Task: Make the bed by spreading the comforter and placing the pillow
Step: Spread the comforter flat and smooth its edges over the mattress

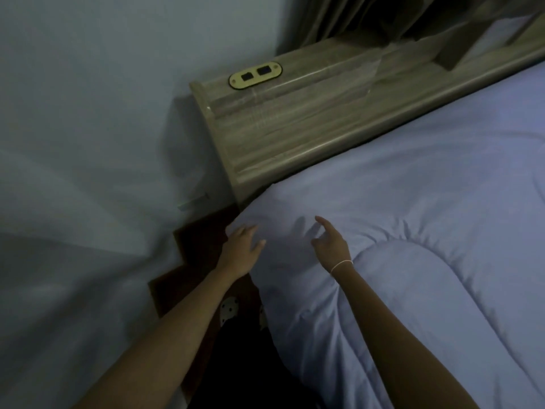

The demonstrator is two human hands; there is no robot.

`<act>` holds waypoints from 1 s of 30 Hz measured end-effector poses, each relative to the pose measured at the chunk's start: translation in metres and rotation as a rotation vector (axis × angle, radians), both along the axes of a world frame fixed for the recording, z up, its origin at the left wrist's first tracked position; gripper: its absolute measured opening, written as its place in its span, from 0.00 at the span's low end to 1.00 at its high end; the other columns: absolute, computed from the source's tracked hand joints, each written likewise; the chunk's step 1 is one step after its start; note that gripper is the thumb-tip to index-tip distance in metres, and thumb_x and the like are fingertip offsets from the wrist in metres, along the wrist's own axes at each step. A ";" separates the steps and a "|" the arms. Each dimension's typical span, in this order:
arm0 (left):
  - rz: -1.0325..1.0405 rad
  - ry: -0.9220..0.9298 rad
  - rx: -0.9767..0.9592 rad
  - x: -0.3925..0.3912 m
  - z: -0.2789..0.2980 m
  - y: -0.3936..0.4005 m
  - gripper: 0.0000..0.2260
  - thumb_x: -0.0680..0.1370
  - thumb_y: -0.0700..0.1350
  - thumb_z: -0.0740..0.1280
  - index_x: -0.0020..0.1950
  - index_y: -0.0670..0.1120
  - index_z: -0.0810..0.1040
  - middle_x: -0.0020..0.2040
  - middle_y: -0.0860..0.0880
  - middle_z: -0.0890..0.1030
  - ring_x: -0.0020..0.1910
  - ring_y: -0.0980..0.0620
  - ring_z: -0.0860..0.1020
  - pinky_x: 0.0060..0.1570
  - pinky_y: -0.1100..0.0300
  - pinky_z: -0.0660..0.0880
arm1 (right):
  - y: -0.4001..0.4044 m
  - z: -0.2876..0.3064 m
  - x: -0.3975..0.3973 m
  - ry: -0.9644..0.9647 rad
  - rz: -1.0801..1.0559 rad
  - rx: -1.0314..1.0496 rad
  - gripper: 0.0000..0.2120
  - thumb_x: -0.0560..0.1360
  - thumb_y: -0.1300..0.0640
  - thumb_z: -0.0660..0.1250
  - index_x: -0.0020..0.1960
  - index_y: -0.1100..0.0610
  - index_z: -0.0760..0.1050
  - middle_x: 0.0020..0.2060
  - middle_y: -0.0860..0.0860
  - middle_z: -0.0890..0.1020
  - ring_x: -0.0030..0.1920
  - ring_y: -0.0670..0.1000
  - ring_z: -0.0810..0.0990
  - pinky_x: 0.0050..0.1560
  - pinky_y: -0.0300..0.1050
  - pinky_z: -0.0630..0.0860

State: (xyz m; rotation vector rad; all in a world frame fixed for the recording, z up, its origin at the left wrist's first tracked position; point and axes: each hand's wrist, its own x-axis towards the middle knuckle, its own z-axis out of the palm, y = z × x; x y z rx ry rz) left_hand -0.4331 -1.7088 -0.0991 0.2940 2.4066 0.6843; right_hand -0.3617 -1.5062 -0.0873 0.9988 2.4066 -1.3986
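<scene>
At bed corner by the wooden headboard: lavender comforter already covers the mattress. Left hand rests flat on its edge, fingers spread, likely smoothing. Right hand hovers, loosely curled, gripping nothing. Pillow not in view.

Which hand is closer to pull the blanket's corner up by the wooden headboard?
Probably the left hand. It lies open right at the comforter corner, at the bed's edge nearest the headboard. The right hand hovers open farther in, over the blanket's wrinkles, away from that corner.
</scene>
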 end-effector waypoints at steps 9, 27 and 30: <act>0.616 -0.341 0.212 -0.032 -0.089 0.042 0.30 0.78 0.62 0.55 0.74 0.45 0.61 0.69 0.46 0.70 0.66 0.43 0.71 0.64 0.48 0.70 | 0.032 -0.073 -0.059 -0.182 0.472 0.568 0.34 0.77 0.38 0.55 0.76 0.44 0.43 0.78 0.53 0.46 0.76 0.62 0.42 0.74 0.64 0.44; 0.653 0.075 -0.098 -0.081 -0.140 0.017 0.14 0.82 0.42 0.53 0.59 0.38 0.76 0.57 0.39 0.79 0.56 0.41 0.78 0.46 0.56 0.69 | -0.012 -0.106 -0.108 0.137 0.667 0.656 0.20 0.80 0.52 0.53 0.69 0.55 0.69 0.70 0.55 0.70 0.73 0.60 0.62 0.72 0.65 0.51; 0.645 0.016 0.004 -0.083 -0.143 0.003 0.15 0.81 0.49 0.57 0.59 0.41 0.76 0.56 0.42 0.79 0.55 0.44 0.78 0.44 0.58 0.69 | 0.035 -0.087 -0.116 0.194 0.456 0.669 0.24 0.78 0.46 0.54 0.71 0.54 0.66 0.71 0.58 0.68 0.73 0.60 0.63 0.70 0.65 0.55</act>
